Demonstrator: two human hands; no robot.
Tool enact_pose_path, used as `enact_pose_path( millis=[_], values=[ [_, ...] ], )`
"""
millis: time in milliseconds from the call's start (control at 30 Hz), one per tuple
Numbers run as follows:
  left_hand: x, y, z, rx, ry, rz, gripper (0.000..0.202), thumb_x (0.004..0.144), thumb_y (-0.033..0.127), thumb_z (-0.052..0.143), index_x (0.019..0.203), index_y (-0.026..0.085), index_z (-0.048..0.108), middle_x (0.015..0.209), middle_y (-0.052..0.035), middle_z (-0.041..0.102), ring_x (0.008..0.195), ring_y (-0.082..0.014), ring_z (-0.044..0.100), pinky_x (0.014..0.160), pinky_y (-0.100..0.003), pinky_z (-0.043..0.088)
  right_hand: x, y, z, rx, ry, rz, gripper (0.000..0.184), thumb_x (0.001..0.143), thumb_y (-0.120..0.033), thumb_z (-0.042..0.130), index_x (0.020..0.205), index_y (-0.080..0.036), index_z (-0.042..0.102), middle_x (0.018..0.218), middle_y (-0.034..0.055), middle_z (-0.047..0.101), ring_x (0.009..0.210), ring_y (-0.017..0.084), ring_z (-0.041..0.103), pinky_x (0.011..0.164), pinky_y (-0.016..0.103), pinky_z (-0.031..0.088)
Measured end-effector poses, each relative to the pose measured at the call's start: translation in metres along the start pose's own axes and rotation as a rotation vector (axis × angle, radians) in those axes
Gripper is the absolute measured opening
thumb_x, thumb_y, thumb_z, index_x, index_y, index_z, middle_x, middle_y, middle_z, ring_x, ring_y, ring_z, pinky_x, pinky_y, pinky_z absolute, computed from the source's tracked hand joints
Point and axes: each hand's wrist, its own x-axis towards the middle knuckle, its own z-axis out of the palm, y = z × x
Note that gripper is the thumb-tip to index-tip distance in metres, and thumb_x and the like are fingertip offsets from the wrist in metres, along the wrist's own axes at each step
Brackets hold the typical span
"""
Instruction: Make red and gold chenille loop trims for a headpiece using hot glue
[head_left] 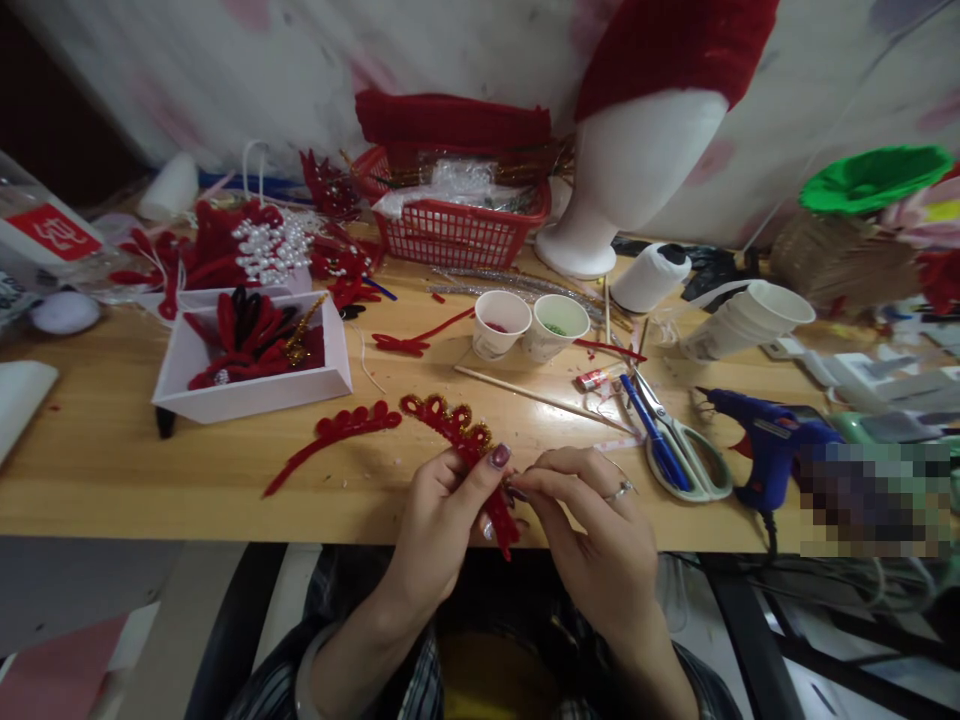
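1. Firstly, well off to the left of your hands sits a white tray (330, 379) of finished red pieces, and nearer in a plain red chenille leaf (335, 436) lies flat on the wooden table (112, 470).
2. Your left hand (442, 520) is closed in a pinch, thumb and fingers gripping the red-and-gold chenille ornament (469, 445) about midway along its length.
3. That ornament runs slantwise: its looped, gold-edged end points up and to the left over the table, its thin tail down past your fingers at the table edge.
4. It looks light and soft, with a wire core that will bend and keep a kink, so hold the stem, not the loops.
5. Your right hand (592, 520), ring on one finger, is nearly closed, fingertips meeting at the ornament just beside your left thumb.
6. Beyond your right hand lie scissors (686, 455) and a blue glue gun (772, 445).
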Motion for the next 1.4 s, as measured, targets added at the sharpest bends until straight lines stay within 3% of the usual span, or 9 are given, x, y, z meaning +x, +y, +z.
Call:
enact_pose_path(
  millis=[167,400,600,733,967,1400],
  values=[
    [-0.004,0.003,0.004,-0.095,-0.028,-0.021,0.037,0.06,0.042,0.092,0.066,0.013,0.068,0.056,0.0045,0.064,0.039,-0.0038,0.054,0.039,-0.012,0.046,0.002,-0.002,0.003,-0.033,0.045,-0.055,0.024,0.089,0.002,0.06,0.094,-0.02,0.067,0.082,0.0035,0.066,0.076,0.016,0.063,0.068,0.03,0.053],
    [-0.006,0.002,0.006,-0.077,-0.016,0.019,0.04,0.06,0.043,0.092,0.063,0.013,0.065,0.052,0.0052,0.061,0.038,-0.0033,0.049,0.036,-0.013,0.044,0.004,-0.002,0.003,-0.129,0.043,-0.125,0.028,0.09,0.0,0.057,0.1,-0.024,0.067,0.081,0.0031,0.068,0.075,0.019,0.061,0.069,0.036,0.052],
    [-0.001,0.002,0.003,-0.011,-0.017,-0.026,0.05,0.057,0.056,0.089,0.067,0.014,0.065,0.051,0.0063,0.056,0.039,-0.0023,0.043,0.037,-0.013,0.041,0.004,0.004,0.001,-0.062,0.031,-0.079,0.023,0.089,-0.002,0.064,0.1,-0.022,0.068,0.083,0.0031,0.069,0.078,0.018,0.064,0.07,0.034,0.054],
    [-0.001,0.0,-0.001,0.038,0.015,-0.028,0.052,0.064,0.062,0.083,0.067,0.014,0.064,0.051,0.0061,0.054,0.041,-0.0039,0.045,0.04,-0.014,0.043,0.003,0.006,-0.002,0.006,0.013,-0.03,0.021,0.091,-0.004,0.062,0.102,-0.022,0.066,0.087,0.0033,0.072,0.08,0.017,0.068,0.071,0.032,0.057],
    [-0.005,-0.002,-0.012,0.148,-0.108,-0.007,0.044,0.079,0.057,0.075,0.096,0.017,0.076,0.086,-0.0051,0.074,0.071,-0.0158,0.068,0.061,-0.023,0.056,0.0,0.006,-0.004,0.022,-0.018,0.0,0.023,0.091,-0.001,0.057,0.1,-0.021,0.064,0.087,0.0034,0.071,0.081,0.017,0.068,0.071,0.03,0.057],
    [-0.007,-0.003,-0.014,0.176,-0.261,0.029,0.034,0.091,0.049,0.065,0.107,0.022,0.079,0.107,-0.0086,0.077,0.1,-0.0238,0.07,0.081,-0.03,0.058,-0.003,0.002,-0.002,0.121,0.078,0.067,0.023,0.086,0.001,0.059,0.088,-0.023,0.059,0.079,0.0003,0.068,0.078,0.016,0.067,0.07,0.03,0.055]
  ],
)
